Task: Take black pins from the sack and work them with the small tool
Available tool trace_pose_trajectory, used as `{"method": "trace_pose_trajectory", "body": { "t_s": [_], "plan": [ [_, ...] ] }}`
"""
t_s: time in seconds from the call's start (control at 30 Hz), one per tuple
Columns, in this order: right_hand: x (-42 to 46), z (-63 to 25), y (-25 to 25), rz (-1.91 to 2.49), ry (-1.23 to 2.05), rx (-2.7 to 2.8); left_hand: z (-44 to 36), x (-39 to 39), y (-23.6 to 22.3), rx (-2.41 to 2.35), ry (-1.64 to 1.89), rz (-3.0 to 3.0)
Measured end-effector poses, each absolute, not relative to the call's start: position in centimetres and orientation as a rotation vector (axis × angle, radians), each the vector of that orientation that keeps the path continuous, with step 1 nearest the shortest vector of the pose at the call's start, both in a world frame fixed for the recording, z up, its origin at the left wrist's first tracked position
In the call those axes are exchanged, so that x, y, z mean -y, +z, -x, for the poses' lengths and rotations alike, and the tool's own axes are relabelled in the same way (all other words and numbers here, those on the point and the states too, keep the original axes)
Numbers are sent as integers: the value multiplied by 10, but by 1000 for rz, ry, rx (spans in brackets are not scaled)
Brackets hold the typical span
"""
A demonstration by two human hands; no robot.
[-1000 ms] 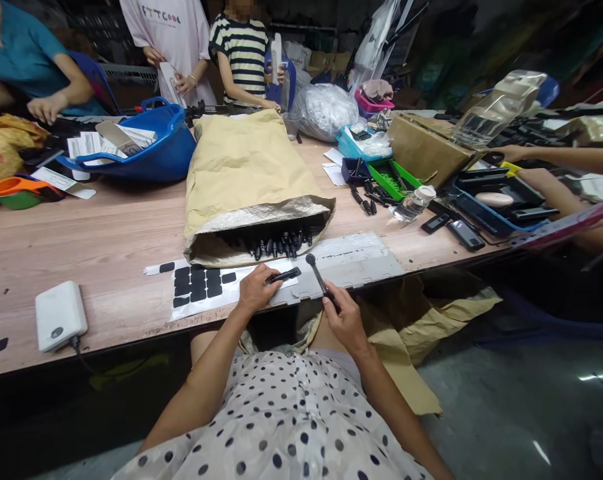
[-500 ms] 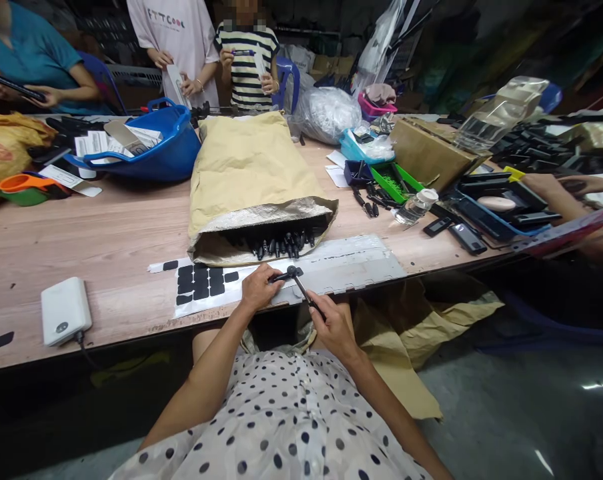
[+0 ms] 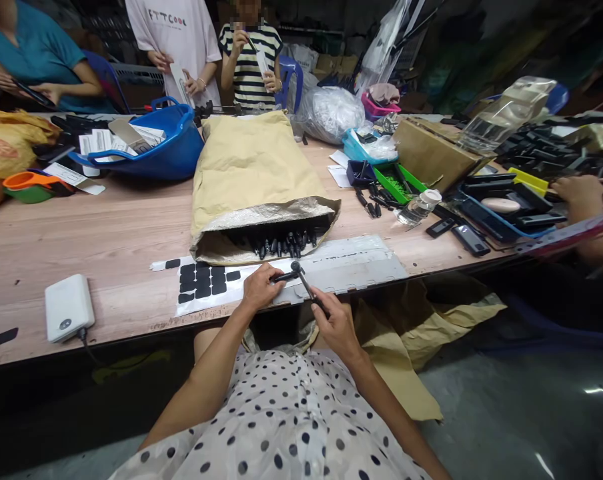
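My left hand (image 3: 258, 287) is closed on a slim black pen-shaped piece (image 3: 284, 276), which points right at the table's front edge. In my right hand (image 3: 337, 325) is the dark handle of a small hammer (image 3: 305, 283) with a metal shaft. Its dark head is at the right end of the black piece; whether they touch, I cannot tell. Just beyond my hands, a tan paper sack (image 3: 251, 160) lies with its mouth toward me, several black pen-shaped pieces (image 3: 281, 247) showing inside. A sheet of black stickers (image 3: 201, 280) lies left of my left hand.
A white power bank (image 3: 69, 307) with a cable sits at the left. Beyond are a blue basin (image 3: 176, 143) of papers, a green tray (image 3: 396, 183) and a small bottle (image 3: 417, 208). Co-workers stand across the table; another person's hands (image 3: 581, 193) work at the right.
The hammer's head has risen slightly beside the black piece. My left hand stays in place. Across the table, the person in stripes has raised one hand; the hands at right have shifted.
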State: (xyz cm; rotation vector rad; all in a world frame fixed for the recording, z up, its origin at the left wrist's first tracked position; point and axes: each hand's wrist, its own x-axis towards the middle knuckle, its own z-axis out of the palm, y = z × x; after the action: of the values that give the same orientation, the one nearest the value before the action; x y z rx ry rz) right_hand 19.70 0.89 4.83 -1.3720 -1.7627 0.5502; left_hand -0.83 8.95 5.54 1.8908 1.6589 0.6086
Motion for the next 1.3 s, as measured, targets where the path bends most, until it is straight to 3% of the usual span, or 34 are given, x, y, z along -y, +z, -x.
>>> {"method": "trace_pose_trajectory", "body": {
  "t_s": [0.37, 0.9, 1.1, 1.3],
  "plan": [
    [-17, -222, 36, 1941, 212, 1646, 9, -88, 55, -1651, 614, -1910],
    [-15, -220, 26, 1913, 330, 1654, 13, -90, 50, -1600, 707, -1926],
    [-16, -221, 26, 1887, 346, 1636, 14, -57, 66, -1314, 770, -1916],
    [-15, -219, 27, 1893, 338, 1621, 5, -4, 55, -1239, 405, -1931]
  ]
}}
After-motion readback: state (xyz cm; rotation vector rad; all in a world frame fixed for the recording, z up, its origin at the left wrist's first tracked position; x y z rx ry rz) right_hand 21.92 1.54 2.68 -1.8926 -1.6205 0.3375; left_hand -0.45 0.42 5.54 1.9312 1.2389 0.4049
